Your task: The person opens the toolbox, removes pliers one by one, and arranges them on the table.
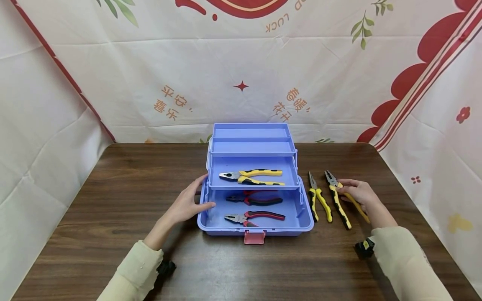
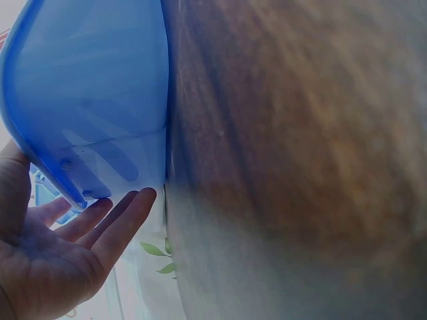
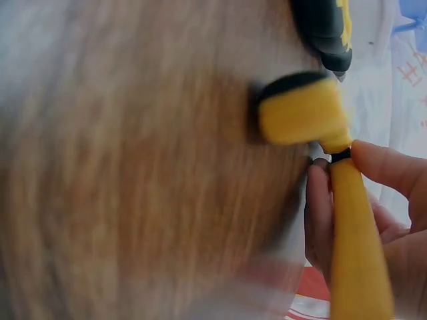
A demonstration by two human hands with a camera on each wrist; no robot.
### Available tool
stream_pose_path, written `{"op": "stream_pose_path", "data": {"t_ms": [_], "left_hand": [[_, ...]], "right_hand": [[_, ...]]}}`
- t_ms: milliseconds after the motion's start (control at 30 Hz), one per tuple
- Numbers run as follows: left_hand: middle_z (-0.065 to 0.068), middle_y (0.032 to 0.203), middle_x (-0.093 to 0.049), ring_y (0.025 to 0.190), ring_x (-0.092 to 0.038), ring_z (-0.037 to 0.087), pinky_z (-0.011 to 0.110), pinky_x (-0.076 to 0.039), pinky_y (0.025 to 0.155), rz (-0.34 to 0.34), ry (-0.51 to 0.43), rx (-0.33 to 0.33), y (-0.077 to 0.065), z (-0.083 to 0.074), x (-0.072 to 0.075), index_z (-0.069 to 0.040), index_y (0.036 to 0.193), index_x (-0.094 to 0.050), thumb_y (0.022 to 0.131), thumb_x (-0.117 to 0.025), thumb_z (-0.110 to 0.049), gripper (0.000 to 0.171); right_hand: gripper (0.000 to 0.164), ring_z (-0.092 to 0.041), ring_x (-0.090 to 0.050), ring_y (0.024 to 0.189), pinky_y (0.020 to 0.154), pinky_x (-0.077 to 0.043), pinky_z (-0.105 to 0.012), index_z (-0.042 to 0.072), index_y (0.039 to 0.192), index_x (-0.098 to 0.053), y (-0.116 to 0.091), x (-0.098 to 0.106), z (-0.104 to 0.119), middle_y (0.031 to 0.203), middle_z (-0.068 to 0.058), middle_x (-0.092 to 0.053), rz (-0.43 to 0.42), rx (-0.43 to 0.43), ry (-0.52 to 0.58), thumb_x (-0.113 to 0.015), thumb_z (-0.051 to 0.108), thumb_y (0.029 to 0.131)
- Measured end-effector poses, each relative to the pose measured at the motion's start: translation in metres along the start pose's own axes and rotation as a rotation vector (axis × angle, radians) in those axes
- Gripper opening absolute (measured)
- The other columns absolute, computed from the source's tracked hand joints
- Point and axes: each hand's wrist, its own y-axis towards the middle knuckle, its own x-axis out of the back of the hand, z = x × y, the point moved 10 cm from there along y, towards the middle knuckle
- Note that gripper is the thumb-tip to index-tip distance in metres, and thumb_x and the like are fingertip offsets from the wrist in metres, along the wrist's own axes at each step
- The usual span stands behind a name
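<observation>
Right hand (image 1: 363, 197): finger and thumb pinch one handle of the outermost pliers (image 1: 339, 205), at three o'clock from the toolbox (image 1: 278, 230). Left hand (image 1: 187, 205): fingers extended, resting against the toolbox at nine o'clock, thumb over the rim.

Hazards, as judged: a hold on one handle may let the other swing, twisting the tool in the fingers. The neighbouring pliers (image 1: 324, 204), just beside at nine o'clock, could be knocked. Light left-hand contact might let the toolbox slide if its raised tray (image 1: 248, 163), bearing yellow-handled pliers (image 1: 260, 172), is bumped.

Surface: brown wood-grain table (image 1: 101, 209), glossy towards six o'clock. Room: creased white cloth (image 1: 226, 62), red-edged, printed with leaves and lettering, hangs at twelve o'clock.
</observation>
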Motion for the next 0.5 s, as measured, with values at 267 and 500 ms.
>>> {"op": "stream_pose_path", "data": {"t_ms": [267,500], "left_hand": [[0.015,0.127,-0.040,0.107,-0.048,0.027,0.044,-0.041,0.083,-0.001,-0.008,0.000,-0.001,-0.001,0.000,-0.010,0.139,-0.022,0.074,-0.072,-0.029,0.083],[0.013,0.128,-0.040,0.107,-0.048,0.025,0.042,-0.041,0.084,0.006,-0.005,0.013,0.000,0.002,-0.001,-0.012,0.139,-0.023,0.074,-0.071,-0.033,0.083]], "right_hand": [[0.048,-0.026,-0.054,0.092,0.069,-0.049,-0.032,-0.010,0.124,-0.043,-0.005,0.003,0.012,0.117,-0.030,-0.044,-0.064,0.063,-0.179,-0.055,0.017,0.087],[0.047,-0.043,-0.043,0.102,0.074,-0.041,-0.047,-0.005,0.119,-0.052,-0.009,0.009,0.016,0.116,-0.029,-0.047,-0.134,0.063,-0.362,-0.058,0.025,0.084]]}}
